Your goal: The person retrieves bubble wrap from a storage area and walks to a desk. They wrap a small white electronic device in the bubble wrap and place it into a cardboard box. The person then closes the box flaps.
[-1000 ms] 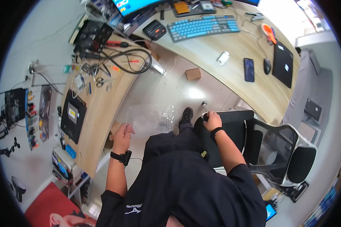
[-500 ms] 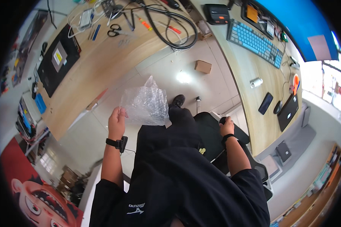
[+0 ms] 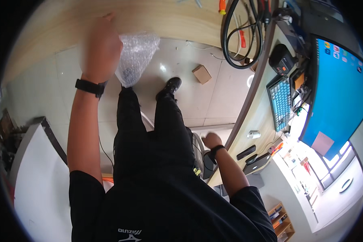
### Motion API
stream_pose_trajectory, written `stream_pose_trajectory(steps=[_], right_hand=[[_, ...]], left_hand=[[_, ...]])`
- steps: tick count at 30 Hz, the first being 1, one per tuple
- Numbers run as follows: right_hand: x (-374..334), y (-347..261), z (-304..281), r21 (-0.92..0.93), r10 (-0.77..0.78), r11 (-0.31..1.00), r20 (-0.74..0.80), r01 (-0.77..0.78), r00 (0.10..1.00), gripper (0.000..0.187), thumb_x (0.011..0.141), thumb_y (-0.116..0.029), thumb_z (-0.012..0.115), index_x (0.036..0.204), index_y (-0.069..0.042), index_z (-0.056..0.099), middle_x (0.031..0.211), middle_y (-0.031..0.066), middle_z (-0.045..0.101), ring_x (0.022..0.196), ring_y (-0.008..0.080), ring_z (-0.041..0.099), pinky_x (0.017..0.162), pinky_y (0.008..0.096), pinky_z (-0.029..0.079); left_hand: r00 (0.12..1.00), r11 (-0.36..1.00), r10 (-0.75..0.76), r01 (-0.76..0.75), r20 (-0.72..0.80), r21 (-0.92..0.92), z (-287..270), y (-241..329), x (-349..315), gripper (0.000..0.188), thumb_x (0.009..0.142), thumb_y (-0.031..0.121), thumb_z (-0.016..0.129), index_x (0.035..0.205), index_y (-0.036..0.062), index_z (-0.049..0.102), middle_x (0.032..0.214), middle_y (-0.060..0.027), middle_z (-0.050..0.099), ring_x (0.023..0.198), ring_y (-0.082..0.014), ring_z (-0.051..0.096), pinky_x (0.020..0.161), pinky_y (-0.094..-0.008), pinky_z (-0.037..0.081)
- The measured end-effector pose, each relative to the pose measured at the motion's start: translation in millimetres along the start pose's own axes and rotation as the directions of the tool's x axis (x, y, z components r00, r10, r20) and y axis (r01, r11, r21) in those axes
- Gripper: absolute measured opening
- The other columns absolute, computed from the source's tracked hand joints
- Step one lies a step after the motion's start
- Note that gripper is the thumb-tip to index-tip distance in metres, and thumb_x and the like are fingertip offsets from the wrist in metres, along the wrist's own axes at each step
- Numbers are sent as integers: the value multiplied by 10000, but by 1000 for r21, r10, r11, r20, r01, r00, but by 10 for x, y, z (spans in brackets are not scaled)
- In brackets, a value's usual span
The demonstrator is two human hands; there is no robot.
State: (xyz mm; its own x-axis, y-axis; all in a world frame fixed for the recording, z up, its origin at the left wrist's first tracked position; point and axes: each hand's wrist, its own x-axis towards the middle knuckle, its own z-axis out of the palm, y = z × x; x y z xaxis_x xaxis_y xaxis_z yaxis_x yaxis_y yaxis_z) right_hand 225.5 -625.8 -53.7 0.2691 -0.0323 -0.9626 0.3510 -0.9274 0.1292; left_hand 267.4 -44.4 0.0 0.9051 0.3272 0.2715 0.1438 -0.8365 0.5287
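Observation:
My left hand [image 3: 102, 52], smeared by motion, is raised at the near edge of the wooden desk [image 3: 48, 32]. From it hangs a clear bubble wrap bag [image 3: 137, 54], wrinkled and see-through, above the floor and my left leg. The bag seems gripped on its left side, though my fingers are blurred. My right hand [image 3: 212, 140] is low at my right side, beside the edge of the other desk [image 3: 240, 109]. Its fingers are curled in; whatever they hold, if anything, is hidden. Black bands circle both wrists.
A small cardboard box [image 3: 201, 74] lies on the tiled floor ahead. Black cable [image 3: 226, 44] loops over the desk edge, near a red-handled tool [image 3: 243, 39]. The right desk carries a keyboard [image 3: 281, 103], a monitor [image 3: 339, 97] and a phone [image 3: 246, 152].
My left hand has moved forward and up toward the desk with the bubble wrap bag. My right hand has left the black chair's dark part. The view has turned, and my legs look straighter.

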Motion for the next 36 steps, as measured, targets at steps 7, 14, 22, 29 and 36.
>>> stream_pose_trajectory(steps=[7, 14, 22, 29, 36], right_hand=[[1498, -797, -529, 813, 58, 580, 16, -47, 998, 320, 845, -263, 649, 888, 54, 657, 690, 123, 681, 545, 192, 645, 516, 321, 545], [2535, -1229, -132, 933, 318, 359, -133, 11, 939, 259, 828, -234, 617, 812, 19, 672, 650, 88, 655, 547, 197, 633, 519, 333, 520], [2937, -1262, -94, 986, 411, -149, -3, 71, 912, 283, 828, -244, 644, 945, 13, 657, 728, 92, 671, 598, 216, 637, 578, 346, 519], [3399, -902, -60, 980, 625, -167, 20, 109, 780, 462, 770, -317, 701, 1059, 43, 679, 1033, 242, 712, 1024, 365, 673, 920, 415, 514], [4549, -323, 301, 969, 752, -220, 98, 109, 652, 605, 740, -313, 752, 1201, 56, 618, 1195, 285, 650, 1149, 390, 620, 988, 425, 491]], left_hand=[[988, 983, 150, -153, 43, 104, 141, -74, 72, 79, 800, 35, 623, 858, -8, 590, 1392, -188, 570, 1194, -384, 539, 998, -422, 433], [833, 957, 274, -284, 482, -53, 8, 81, 542, 102, 884, -4, 530, 934, -86, 564, 1467, -269, 443, 1352, -423, 438, 1131, -474, 342], [641, 821, 486, -568, 593, -60, 171, -69, 768, 200, 978, 130, 443, 965, -65, 484, 1486, -343, 365, 1373, -497, 358, 1155, -558, 262], [691, 841, 460, -540, 557, -25, 195, -88, 711, 358, 1057, 261, 341, 933, -60, 439, 1481, -361, 327, 1364, -498, 364, 1144, -564, 270], [661, 803, 454, -594, 598, 46, 119, -327, 758, 542, 1062, 421, 295, 981, -87, 467, 1504, -342, 289, 1412, -443, 328, 1167, -521, 263]])
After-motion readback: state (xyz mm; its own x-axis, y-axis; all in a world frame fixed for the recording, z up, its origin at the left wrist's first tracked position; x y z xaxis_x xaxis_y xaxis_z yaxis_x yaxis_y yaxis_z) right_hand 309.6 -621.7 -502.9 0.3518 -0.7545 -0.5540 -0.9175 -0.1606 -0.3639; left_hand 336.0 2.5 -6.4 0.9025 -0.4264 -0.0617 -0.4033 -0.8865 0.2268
